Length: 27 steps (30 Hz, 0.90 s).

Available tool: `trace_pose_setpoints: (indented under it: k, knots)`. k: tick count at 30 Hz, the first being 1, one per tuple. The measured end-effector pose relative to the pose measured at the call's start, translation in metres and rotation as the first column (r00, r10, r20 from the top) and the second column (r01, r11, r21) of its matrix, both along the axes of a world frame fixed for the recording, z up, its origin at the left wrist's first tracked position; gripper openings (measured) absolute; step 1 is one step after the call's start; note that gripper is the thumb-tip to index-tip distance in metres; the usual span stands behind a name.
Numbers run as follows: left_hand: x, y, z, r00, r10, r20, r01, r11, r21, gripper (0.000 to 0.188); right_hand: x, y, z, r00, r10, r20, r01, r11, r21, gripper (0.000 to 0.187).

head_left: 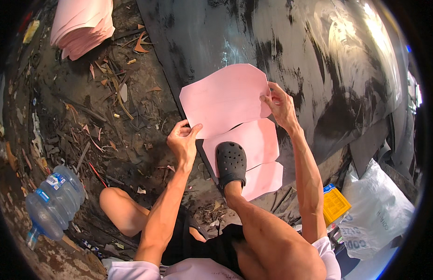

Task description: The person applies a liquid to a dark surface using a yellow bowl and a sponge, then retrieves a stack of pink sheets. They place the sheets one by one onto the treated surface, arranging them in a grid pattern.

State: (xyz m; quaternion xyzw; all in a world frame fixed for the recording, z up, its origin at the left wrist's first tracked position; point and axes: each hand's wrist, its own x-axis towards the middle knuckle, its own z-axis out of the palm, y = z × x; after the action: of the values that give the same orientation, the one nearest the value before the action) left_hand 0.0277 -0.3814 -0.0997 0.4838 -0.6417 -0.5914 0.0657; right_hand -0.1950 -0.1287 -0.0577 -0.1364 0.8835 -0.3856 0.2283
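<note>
A pink sheet (225, 100) with clipped corners is held up by both my hands, its far edge curving. My left hand (183, 136) pinches its lower left corner between thumb and fingers. At the right edge, my right hand (282, 108) grips it the same way. Just below lies a second pink sheet (263, 140), with my foot in a black holed clog (231, 163) pressing on it. Part of another pink piece (265, 182) shows nearer to me. These lower pieces lie along the edge of a large dark sheet (225, 37); the clog hides some of them.
A thick stack of pink sheets (83, 30) sits at the far left. Scraps (120, 88) litter the dirt ground. A large clear water bottle (55, 203) lies at the left. On the right are a yellow box (335, 205) and a white sack (377, 210).
</note>
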Motion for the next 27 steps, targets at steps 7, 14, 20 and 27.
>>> trace_pose_setpoints:
  k: [7,14,20,27]
  knots:
    - [-0.002,0.005,-0.014,0.999,-0.006,-0.041,0.002,0.995,-0.096,0.041,-0.001,0.004,-0.016,0.998,-0.004,-0.057,0.005,1.0,0.017,0.049]
    - [-0.012,0.001,0.011,0.898,-0.319,0.304,0.432,0.771,-0.467,0.077,0.006,-0.006,-0.01,0.97,-0.017,-0.243,0.099,0.938,0.332,0.064]
    - [-0.016,-0.034,0.002,0.552,-0.738,0.389,0.775,0.282,-0.566,0.106,0.036,-0.069,-0.017,0.767,0.228,-0.6,-0.063,0.957,0.284,0.077]
    - [-0.03,-0.033,0.024,0.434,-0.748,0.502,0.886,0.254,-0.387,0.119,0.015,-0.124,-0.04,0.869,0.381,-0.315,-0.11,0.77,0.629,0.071]
